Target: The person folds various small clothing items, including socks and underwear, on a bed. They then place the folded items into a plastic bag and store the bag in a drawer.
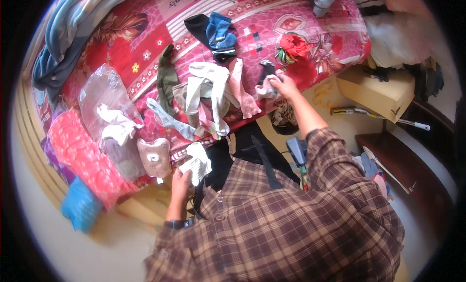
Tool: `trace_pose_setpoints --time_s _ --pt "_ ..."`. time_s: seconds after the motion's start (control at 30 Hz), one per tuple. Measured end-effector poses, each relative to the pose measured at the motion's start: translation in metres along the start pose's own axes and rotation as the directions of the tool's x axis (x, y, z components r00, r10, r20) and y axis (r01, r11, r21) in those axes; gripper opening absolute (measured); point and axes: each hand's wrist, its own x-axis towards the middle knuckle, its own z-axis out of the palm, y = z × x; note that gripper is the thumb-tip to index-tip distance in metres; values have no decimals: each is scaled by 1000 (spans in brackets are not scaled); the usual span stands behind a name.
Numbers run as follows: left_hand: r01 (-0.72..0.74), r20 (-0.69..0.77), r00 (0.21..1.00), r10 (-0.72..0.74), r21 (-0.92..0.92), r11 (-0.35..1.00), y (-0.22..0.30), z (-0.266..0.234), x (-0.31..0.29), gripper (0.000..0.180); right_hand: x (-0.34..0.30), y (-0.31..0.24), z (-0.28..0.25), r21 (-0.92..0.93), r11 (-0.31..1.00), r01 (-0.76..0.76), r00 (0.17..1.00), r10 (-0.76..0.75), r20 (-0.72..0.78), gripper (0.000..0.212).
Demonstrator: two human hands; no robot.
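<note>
Pinching a white cloth (200, 162) beyond closed left fingers (186, 173) beside the bed (264, 30); over it, gripping a pink-black sock (265, 91) left of curled right fingers (278, 79), pointing its black end lengthwise away.

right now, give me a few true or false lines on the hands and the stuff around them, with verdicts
1. The left hand holds a white striped fabric piece. True.
2. The right hand touches a pale-pink-and-black fabric piece. True.
3. The crumpled red fabric bundle lies on the floor. False: the bundle lies on the pink-and-red patterned cover.
4. The wrinkled clear plastic bag lies right of the bundle. False: the bag lies to its left.
</note>
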Motion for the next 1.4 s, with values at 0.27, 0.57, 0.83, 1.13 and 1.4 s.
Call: trace_pose_setpoints --time_s 0.27,0.57,0.83,1.13,1.4 --pt "-11 60 998 8 52 999 12 -1 8 21 -92 40 -96 832 516 -204 979 129 161 31" --pt "-87 121 990 70 138 987 20 -7 15 18 -144 61 -89 895 439 76 986 98 -132 32" --pt "-74 154 987 45 191 979 20 -7 19 18 -170 109 -99 890 436 135 926 265 -270 34" --pt "-83 183 983 37 252 964 17 -13 22 19 -179 165 -84 132 957 -256 573 261 -777 50" --pt "-63 169 985 24 233 970 13 -17 24 19 -173 177 -38 107 862 -495 822 504 -265 30"
